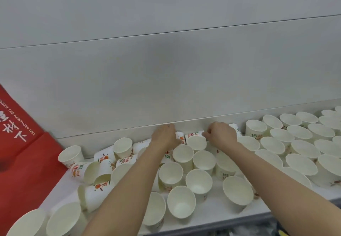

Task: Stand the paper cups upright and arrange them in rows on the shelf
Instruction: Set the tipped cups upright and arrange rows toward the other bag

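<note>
Tipped cup (196, 139), mouth toward camera: right hand (222, 134) pinches rim; left hand (166, 136) prob. grips another.

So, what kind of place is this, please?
Probably a shop or stockroom: a long white shelf against a plain panelled wall, dozens of printed paper cups, and a red bag.

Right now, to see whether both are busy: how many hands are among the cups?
2: the left hand and the right hand, both at the back of the shelf among tipped cups; their grip is hidden.
</note>
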`<state>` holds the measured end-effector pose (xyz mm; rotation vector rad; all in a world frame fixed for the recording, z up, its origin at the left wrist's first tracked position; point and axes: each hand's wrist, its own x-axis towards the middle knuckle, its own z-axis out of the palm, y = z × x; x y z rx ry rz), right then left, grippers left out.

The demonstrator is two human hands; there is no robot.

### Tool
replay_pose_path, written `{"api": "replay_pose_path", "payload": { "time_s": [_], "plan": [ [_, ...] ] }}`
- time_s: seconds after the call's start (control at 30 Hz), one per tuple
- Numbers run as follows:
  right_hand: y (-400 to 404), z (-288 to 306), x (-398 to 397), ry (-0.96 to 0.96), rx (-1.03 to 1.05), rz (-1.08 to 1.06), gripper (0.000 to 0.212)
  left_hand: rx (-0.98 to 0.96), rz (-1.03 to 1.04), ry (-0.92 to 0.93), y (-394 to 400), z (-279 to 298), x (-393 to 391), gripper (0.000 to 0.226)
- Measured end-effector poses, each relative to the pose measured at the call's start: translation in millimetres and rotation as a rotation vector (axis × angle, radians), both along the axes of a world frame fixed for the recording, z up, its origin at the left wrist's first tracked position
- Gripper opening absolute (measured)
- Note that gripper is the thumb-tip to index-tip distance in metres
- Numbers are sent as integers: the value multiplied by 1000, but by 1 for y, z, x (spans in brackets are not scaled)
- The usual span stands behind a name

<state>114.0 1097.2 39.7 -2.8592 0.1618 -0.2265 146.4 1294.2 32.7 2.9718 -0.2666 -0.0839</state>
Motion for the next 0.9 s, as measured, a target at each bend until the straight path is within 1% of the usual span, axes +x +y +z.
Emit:
{"api": "replay_pose_path", "payload": {
  "time_s": [0.1,0.17,0.2,0.23,0.3,0.33,0.4,0.47,0.53,0.63,0.67,0.7,0.73,0.83,0.9],
  "plan": [
    [-1,-4,12,46,-99,-8,29,-82,28,43,-8,-17,5,65],
    [-1,-4,17,62,-117,-5,29,-101,38,45,-9,-19,5,68],
    [0,-4,19,71,-119,-2,30,-106,40,42,-10,-19,5,64],
    [1,-5,20,79,-118,-2,31,-125,44,42,-10,-18,6,55],
    [5,-4,22,78,-110,-17,33,-207,67,26,-8,-16,8,30],
    [6,-4,23,72,-105,-26,33,-257,85,17,-8,-15,8,21],
    [7,-5,24,62,-70,-36,34,-344,113,-7,-5,-13,5,16],
    [6,-8,24,70,17,-55,31,-433,113,-49,-3,-12,-2,8],
    [5,-12,25,92,184,-100,23,-474,93,-84,-1,-11,-12,4],
    [4,-16,25,140,489,-159,15,-448,73,-106,0,-13,-26,3],
    [5,-15,23,124,553,-159,13,-436,68,-103,1,-12,-30,4],
    [6,-14,21,89,559,-146,13,-429,59,-100,2,-12,-33,6],
    [6,-13,19,36,503,-118,12,-428,48,-102,4,-10,-35,7],
    [1,-11,14,-181,188,38,9,-450,39,-171,20,0,-43,11],
    [-6,-12,11,-411,-33,203,12,-390,39,-206,38,8,-51,10]
  ]
}}
